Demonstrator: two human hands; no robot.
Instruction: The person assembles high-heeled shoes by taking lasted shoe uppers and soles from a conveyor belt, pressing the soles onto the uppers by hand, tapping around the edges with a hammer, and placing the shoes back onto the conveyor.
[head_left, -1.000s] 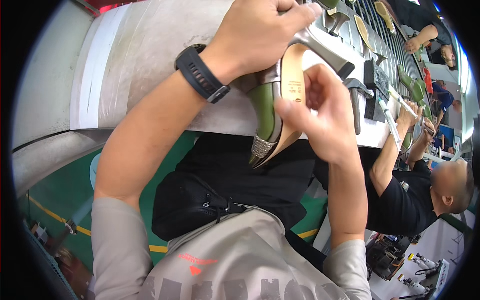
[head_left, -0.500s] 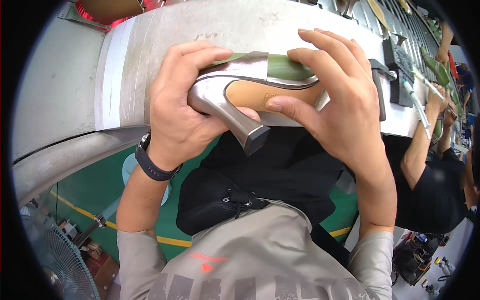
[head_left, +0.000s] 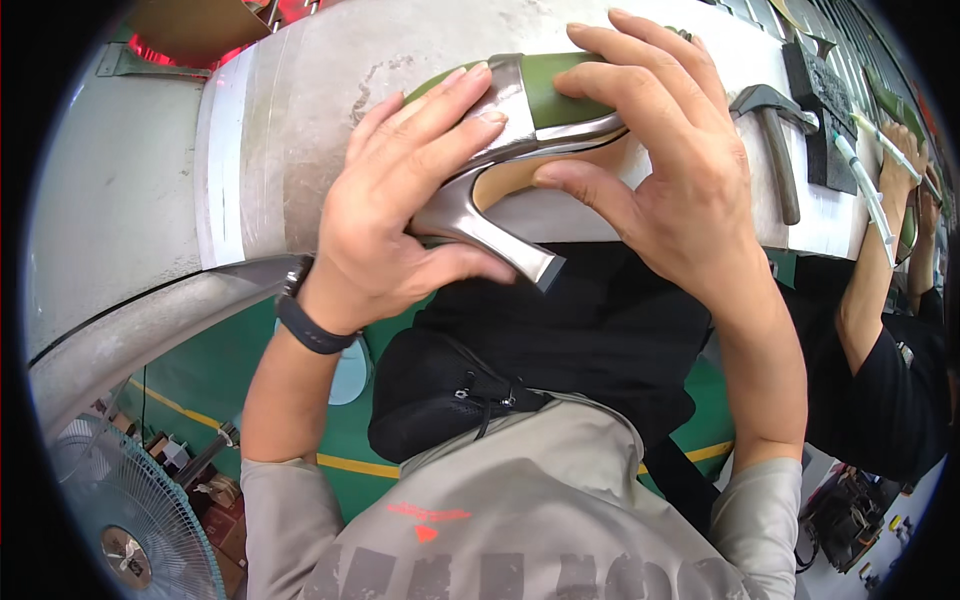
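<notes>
A silver high-heeled shoe [head_left: 512,125] lies on its side over the near edge of the worktop, its heel pointing toward me. A smooth green shoe last [head_left: 560,98] shows beyond the silver upper, and part of the tan sole [head_left: 515,178] is visible. My left hand [head_left: 385,205] is closed over the back of the shoe, fingers across the upper and thumb along the heel. Around the front part curves my right hand [head_left: 680,150], its fingertips on the green last and its thumb by the sole. The toe is hidden behind that hand.
The pale worktop [head_left: 300,110] curves along in front of me. A hammer [head_left: 775,150] lies right of my right hand, beside a dark block [head_left: 825,125]. Farther right, a co-worker's hand [head_left: 903,155] is near white-tipped sticks. A fan [head_left: 150,530] stands lower left.
The shoe has moved slightly right and away from me, and turned so less sole shows. My left fingers now reach over the upper, and its thumb has slid along the heel.
</notes>
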